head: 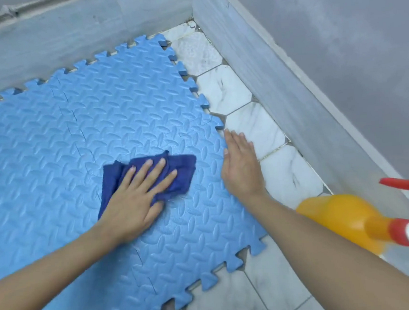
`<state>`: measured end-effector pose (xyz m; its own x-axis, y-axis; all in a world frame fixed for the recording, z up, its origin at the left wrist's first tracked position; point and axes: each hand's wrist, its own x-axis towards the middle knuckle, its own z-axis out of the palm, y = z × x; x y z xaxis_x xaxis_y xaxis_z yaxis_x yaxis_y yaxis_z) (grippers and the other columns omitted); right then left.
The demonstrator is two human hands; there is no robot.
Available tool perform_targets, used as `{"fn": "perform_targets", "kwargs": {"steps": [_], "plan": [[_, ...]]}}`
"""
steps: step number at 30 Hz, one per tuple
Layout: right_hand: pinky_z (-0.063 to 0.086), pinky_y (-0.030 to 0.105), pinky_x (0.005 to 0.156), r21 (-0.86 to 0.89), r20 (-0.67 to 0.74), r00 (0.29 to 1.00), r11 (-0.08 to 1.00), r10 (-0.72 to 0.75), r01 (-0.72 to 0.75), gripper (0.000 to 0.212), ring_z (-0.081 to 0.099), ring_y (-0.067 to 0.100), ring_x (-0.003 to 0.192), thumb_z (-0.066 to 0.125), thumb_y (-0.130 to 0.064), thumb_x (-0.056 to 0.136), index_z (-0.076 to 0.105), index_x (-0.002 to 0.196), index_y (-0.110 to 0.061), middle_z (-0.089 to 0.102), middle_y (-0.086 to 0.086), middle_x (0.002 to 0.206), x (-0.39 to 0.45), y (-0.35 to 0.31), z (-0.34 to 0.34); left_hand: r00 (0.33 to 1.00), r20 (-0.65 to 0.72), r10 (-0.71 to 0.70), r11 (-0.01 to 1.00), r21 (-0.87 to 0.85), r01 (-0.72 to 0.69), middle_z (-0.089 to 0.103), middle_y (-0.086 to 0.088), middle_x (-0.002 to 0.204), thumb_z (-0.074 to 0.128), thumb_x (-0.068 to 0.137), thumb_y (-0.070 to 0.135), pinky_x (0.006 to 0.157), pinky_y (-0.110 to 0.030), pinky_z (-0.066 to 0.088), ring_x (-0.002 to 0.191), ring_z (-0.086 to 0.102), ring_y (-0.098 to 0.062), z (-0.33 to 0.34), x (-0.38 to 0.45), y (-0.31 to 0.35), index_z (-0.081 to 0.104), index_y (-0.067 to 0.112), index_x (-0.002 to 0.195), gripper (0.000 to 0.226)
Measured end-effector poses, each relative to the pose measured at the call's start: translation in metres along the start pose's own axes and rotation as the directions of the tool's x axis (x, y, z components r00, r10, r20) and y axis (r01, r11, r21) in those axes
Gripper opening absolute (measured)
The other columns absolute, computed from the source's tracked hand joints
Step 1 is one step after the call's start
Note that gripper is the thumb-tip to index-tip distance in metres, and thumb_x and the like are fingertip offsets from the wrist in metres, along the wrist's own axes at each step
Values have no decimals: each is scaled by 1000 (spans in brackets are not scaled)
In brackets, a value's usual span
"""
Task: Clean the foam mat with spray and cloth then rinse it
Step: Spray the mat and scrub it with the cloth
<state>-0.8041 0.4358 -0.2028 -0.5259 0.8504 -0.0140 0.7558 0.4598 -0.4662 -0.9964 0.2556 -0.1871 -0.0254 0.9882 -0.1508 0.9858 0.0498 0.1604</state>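
Observation:
A light blue foam mat of interlocking tiles with a ribbed pattern covers the floor at left and centre. On it lies a dark blue cloth, crumpled. My left hand presses flat on the cloth with fingers spread. My right hand rests with straight fingers on the mat's right edge, holding nothing. An orange spray bottle with a red and white nozzle lies on the floor at the right, behind my right forearm.
White marble-look hexagon floor tiles run along the mat's right and lower side. Grey walls with a skirting board close the corner at the back and right. A red hose enters from the right edge.

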Motion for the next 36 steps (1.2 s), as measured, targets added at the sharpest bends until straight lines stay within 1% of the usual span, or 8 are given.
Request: {"fn": "perform_targets", "kwargs": {"steps": [3,6,10,15,20,28,33,36], "plan": [[10,35,122,112,155,988,994,-6,-11,49,18,22,149,33,-22,104,29,151,-15,30,5,158,6,9,-18,934,-53,-354,930,-122,345,4,2,162,12,91,48,118,-44,-2,148,-1,-26,-5,65,-9,11,36,152,62],[13,30,121,127,314,949,992,-26,-15,50,14,16,150,37,-28,104,27,152,-23,29,-1,158,13,16,-41,923,-48,-382,919,-130,373,2,-2,162,12,91,46,119,-46,-4,148,-4,-30,-4,82,16,11,30,153,64],[15,24,117,106,420,908,993,7,-57,51,13,13,149,42,-28,102,28,151,-29,30,-3,158,22,14,-53,997,-79,12,1000,-27,-14,17,-5,160,28,89,43,118,-46,5,147,12,-33,13,36,75,24,24,151,65],[12,36,121,39,419,905,994,72,-97,52,9,17,151,34,-25,104,19,154,-29,22,-3,161,19,10,-47,925,19,379,922,74,-379,23,-2,158,41,84,41,115,-46,12,145,22,-26,28,-14,113,28,29,150,68],[11,53,119,-170,308,942,982,135,-85,54,9,26,150,23,-16,104,5,155,-18,11,1,163,6,-7,-26,979,-84,-187,982,-32,185,29,-5,156,37,85,38,116,-41,11,142,30,-24,14,-19,37,33,26,148,65],[10,51,120,-317,89,995,948,48,-17,65,9,32,150,41,-1,94,17,154,-9,11,12,162,-9,-25,-12,506,-125,-853,521,-156,839,16,-9,160,29,99,34,119,-47,5,147,9,-28,0,-100,-113,19,21,152,55],[6,52,119,-309,227,953,913,-203,268,56,13,25,150,19,-47,100,24,153,-29,19,2,162,-29,-46,12,872,-110,-477,878,-14,478,15,-3,160,26,92,45,118,-44,2,147,11,-32,13,-112,-52,21,31,152,62],[4,50,121,-301,222,957,920,-186,249,58,6,19,151,13,-52,98,19,153,-36,15,-3,163,-28,-41,11,901,-78,-426,903,33,429,16,0,159,35,89,50,117,-42,2,147,14,-24,15,-123,-47,20,35,151,66]]}}
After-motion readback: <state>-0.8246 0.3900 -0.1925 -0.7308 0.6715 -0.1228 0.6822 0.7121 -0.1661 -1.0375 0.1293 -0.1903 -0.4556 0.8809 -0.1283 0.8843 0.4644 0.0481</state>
